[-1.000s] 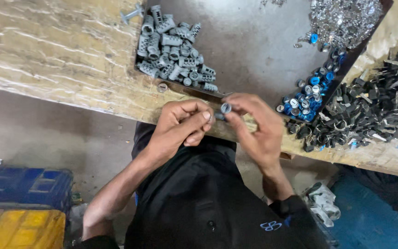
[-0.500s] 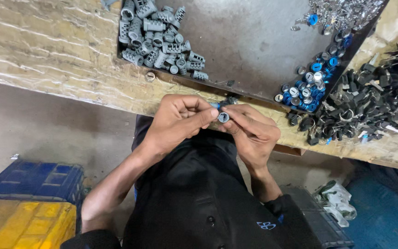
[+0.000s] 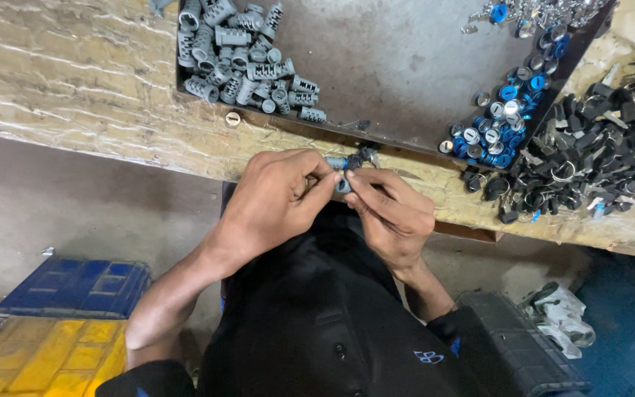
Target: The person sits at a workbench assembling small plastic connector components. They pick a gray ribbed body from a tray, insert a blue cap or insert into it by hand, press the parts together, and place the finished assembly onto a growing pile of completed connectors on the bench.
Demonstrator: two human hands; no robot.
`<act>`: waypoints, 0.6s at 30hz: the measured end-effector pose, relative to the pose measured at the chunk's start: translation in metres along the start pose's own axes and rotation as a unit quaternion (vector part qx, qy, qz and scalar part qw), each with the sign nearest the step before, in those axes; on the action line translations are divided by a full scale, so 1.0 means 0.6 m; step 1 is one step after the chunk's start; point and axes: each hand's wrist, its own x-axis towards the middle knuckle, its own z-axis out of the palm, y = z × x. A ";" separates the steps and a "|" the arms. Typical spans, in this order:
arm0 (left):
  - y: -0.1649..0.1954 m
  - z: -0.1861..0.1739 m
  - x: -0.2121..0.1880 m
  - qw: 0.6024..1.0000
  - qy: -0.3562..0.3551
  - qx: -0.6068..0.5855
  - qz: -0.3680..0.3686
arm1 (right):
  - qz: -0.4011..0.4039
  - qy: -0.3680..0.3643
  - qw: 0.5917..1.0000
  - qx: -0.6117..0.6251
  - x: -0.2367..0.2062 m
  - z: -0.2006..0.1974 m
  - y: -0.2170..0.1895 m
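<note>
Right now both hands meet at the near edge of the wooden bench (image 3: 75, 110), just above the person's black shirt (image 3: 317, 316). Left hand (image 3: 277, 198) is curled nearly closed, thumb and forefinger pinching a small grey-and-blue cylinder part (image 3: 342, 173). Right hand (image 3: 391, 213) is also mostly closed, fingertips pressed on the same part from the other side. So the part sits between the two hands, held in the air just off the bench edge, partly hidden by fingers; exact shape hard to tell.

On the bench, a dark metal tray (image 3: 406, 66). Pile of grey ribbed cylinders (image 3: 240, 55) in its far left corner. Blue-capped round pieces (image 3: 497, 132) heaped along its right side. Shiny metal bits (image 3: 545, 11) at its top right corner. Beyond the tray's right edge, a heap of black keys (image 3: 597, 162) on the bench. One screw head (image 3: 233, 118) in the wood just in front of the tray.

Floor lower left: blue crate (image 3: 67, 287) and yellow crate (image 3: 45, 356), touching. Lower right: a dark ribbed box (image 3: 512, 338), crumpled plastic bag (image 3: 564, 316) beside it.
</note>
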 end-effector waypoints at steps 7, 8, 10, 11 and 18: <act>-0.011 -0.010 0.004 0.966 -0.101 -0.175 -0.163 | 0.004 0.001 0.999 0.050 -0.007 -0.002 0.003; -0.011 -0.012 0.006 0.957 -0.111 -0.209 -0.165 | 0.002 0.003 0.999 0.050 -0.008 -0.002 0.002; -0.010 -0.017 0.009 0.937 -0.131 -0.278 -0.169 | -0.002 0.006 0.997 0.079 -0.009 0.000 0.002; -0.008 -0.020 0.012 0.936 -0.138 -0.272 -0.176 | -0.006 0.007 0.996 0.094 -0.009 0.001 0.002; 0.005 -0.040 0.020 0.983 -0.127 -0.084 -0.100 | -0.034 0.002 0.998 0.046 -0.008 0.006 0.004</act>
